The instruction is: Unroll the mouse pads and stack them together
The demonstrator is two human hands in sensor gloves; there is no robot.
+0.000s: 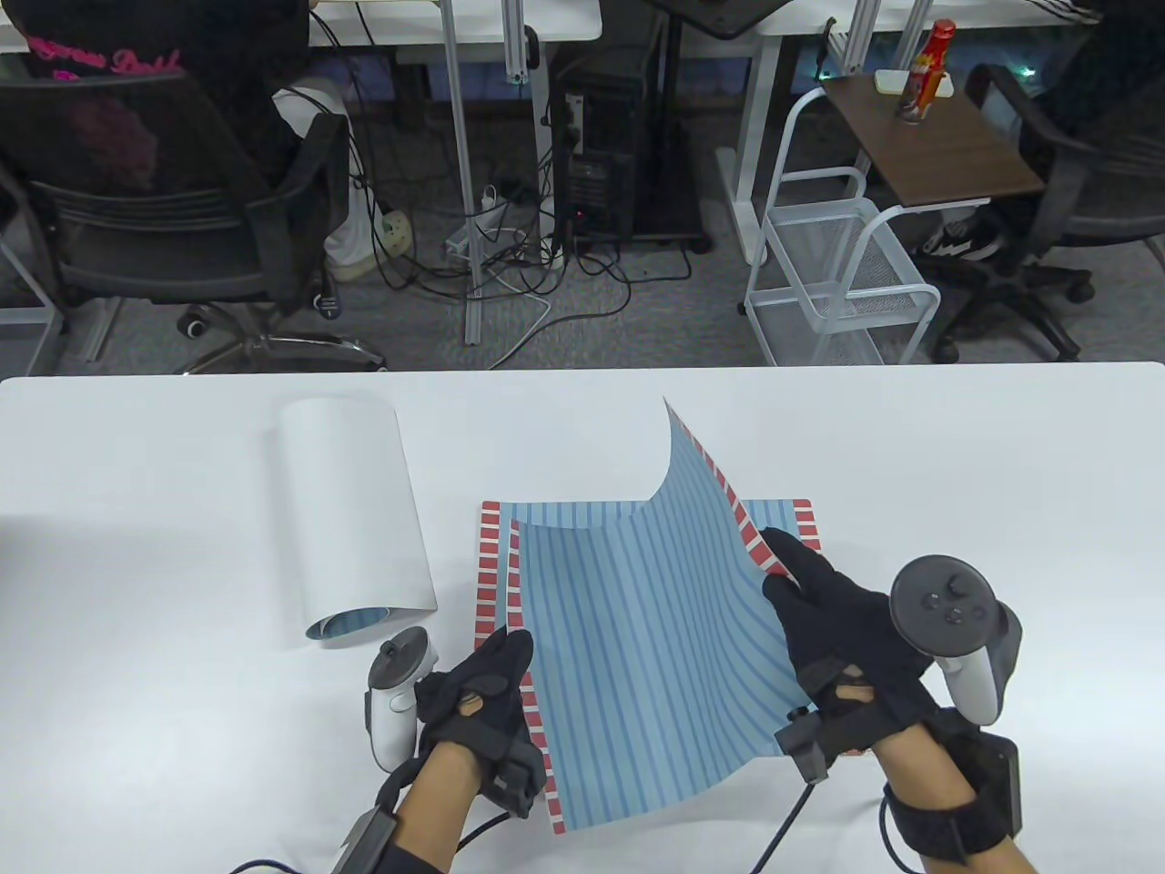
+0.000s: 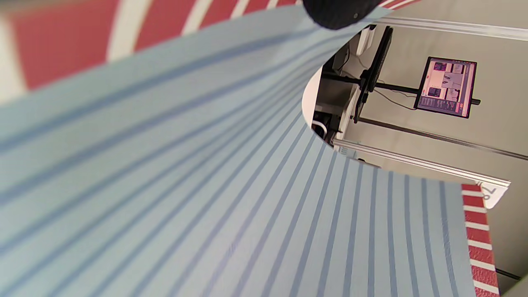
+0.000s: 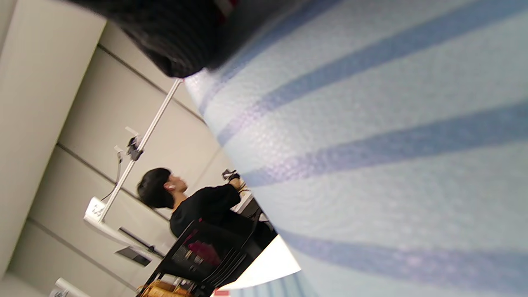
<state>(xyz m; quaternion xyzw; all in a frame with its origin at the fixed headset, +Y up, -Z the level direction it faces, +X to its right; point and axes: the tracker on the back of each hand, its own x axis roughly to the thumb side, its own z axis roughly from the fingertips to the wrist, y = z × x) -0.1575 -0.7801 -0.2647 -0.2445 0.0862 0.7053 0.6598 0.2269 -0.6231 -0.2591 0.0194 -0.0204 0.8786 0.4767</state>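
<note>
On the white table point(image 1: 136, 473), one blue striped mouse pad w/ red-white edge point(image 1: 496, 546) lies flat. 2nd blue striped pad point(image 1: 637, 637) sits on top, far corner curling up. Left hand point(image 1: 482, 692) presses its left edge, fingers together; right hand point(image 1: 837, 628) pinches its right edge. White rolled-up pad point(image 1: 350, 510) lies at left, not opened yet. I'd say abt halfway done.
</note>
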